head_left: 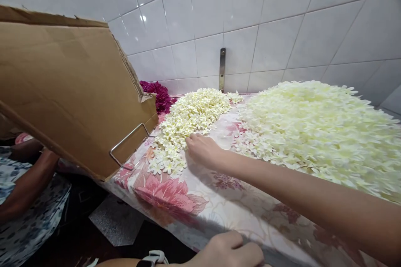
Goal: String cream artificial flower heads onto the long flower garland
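My right hand (pixel 203 149) reaches across to the near right edge of a smaller heap of white-yellow flowers (pixel 197 110). Its fingers are bent together against the blossoms, and whatever they pinch is hidden. At the bottom edge, in front of the table, is my left hand (pixel 232 251), its fingers curled and their tips out of sight. A watch with a pale strap (pixel 156 256) is on the left wrist. To the right, beyond my right forearm, spreads a much larger mound of longer pale flowers (pixel 316 125).
A floral cloth (pixel 169 196) covers the table. On the left a large cardboard sheet (pixel 69 79) leans by a bent metal wire stand (pixel 127 137). Purple flowers (pixel 159 96) lie behind it. Another person's arm (pixel 34 179) shows at far left. A tiled wall (pixel 206 16) rises behind.
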Demonstrator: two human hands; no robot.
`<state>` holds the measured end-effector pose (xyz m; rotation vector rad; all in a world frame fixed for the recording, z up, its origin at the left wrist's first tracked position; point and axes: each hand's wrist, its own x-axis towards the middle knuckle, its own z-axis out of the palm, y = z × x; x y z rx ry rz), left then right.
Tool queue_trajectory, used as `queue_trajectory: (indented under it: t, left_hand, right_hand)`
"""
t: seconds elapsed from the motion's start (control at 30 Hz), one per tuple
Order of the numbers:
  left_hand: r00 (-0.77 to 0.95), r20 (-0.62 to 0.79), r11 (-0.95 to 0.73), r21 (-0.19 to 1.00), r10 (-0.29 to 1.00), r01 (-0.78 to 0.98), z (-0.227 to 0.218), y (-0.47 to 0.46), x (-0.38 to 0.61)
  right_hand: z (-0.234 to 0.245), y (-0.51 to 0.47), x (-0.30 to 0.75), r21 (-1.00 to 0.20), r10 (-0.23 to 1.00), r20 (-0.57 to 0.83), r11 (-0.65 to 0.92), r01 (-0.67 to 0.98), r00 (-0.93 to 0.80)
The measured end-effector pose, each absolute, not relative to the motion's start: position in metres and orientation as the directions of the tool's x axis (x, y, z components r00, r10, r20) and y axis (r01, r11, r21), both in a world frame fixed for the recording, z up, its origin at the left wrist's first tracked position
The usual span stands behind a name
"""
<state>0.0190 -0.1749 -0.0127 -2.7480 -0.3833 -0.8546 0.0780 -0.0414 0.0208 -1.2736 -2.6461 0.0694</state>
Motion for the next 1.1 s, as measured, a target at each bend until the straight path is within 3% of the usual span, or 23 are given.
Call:
queue_trajectory:
  t: [0.1,0.2,0.27,0.37,0.4,0.43,0.5,0.57,0.7,0.8,0.87,0.93,1.0,1.1]
  left_hand:
    - [0.762,0.600,-0.909,-0.132,0.244,0.395,0.000,-0.171,0.005]
    - [0.690,0.564,-0.844,0.021,0.453,0.536,0.017,-0.164,-0.016]
    - [0.519,0.585,-0.713,0.151,0.623,0.685,0.029,-0.153,-0.029]
    - [0.148,0.678,-0.481,0.334,0.720,0.811,0.043,-0.135,-0.041]
    - [0.073,0.636,-0.429,0.428,0.769,0.795,0.046,-0.129,-0.041]
    - [0.046,0.570,-0.408,0.527,0.820,0.746,0.048,-0.124,-0.039]
    - [0.112,0.427,-0.405,0.694,0.897,0.596,0.050,-0.116,-0.029]
    - [0.225,0.359,-0.423,0.784,0.906,0.454,0.050,-0.111,-0.014]
    - [0.301,0.358,-0.450,0.826,0.884,0.339,0.047,-0.104,0.015]
    - [0.284,0.303,-0.385,0.874,0.909,0.298,0.039,-0.099,0.024]
    - [0.246,0.244,-0.313,0.901,0.938,0.300,0.031,-0.094,0.023]
    - [0.265,0.144,-0.232,0.912,0.953,0.338,0.023,-0.090,0.019]
    - [0.350,-0.001,-0.138,0.918,0.937,0.372,0.015,-0.088,0.015]
    - [0.410,-0.130,-0.050,0.915,0.903,0.401,0.008,-0.092,0.013]
  right_hand:
    - [0.019,-0.022,0.063,-0.183,0.831,0.089,0.556,0.811,-0.550]
    - [0.025,-0.025,0.067,-0.260,0.844,0.087,0.532,0.806,-0.529]
    - [0.034,-0.037,0.079,-0.323,0.850,0.121,0.523,0.789,-0.513]
    - [0.049,-0.061,0.108,-0.498,0.863,0.183,0.494,0.713,-0.470]
    - [0.053,-0.069,0.118,-0.707,0.882,0.202,0.432,0.560,-0.425]
    - [0.056,-0.077,0.130,-0.842,0.897,0.189,0.358,0.404,-0.401]
    - [0.058,-0.089,0.150,-0.965,0.912,0.105,0.190,0.181,-0.397]
    - [0.055,-0.097,0.168,-0.996,0.917,0.038,0.068,0.061,-0.396]
    - [0.048,-0.104,0.191,-1.000,0.907,-0.021,-0.026,-0.006,-0.420]
    - [0.055,-0.098,0.200,-0.960,0.898,-0.068,0.060,0.274,-0.435]
    - [0.069,-0.085,0.202,-0.755,0.929,-0.013,0.233,0.613,-0.369]
    - [0.084,-0.065,0.199,-0.398,0.927,0.067,0.364,0.842,-0.370]
    - [0.097,-0.040,0.190,-0.330,0.892,-0.023,0.418,0.846,-0.450]
    - [0.101,-0.007,0.166,-0.250,0.801,-0.276,0.473,0.845,-0.531]
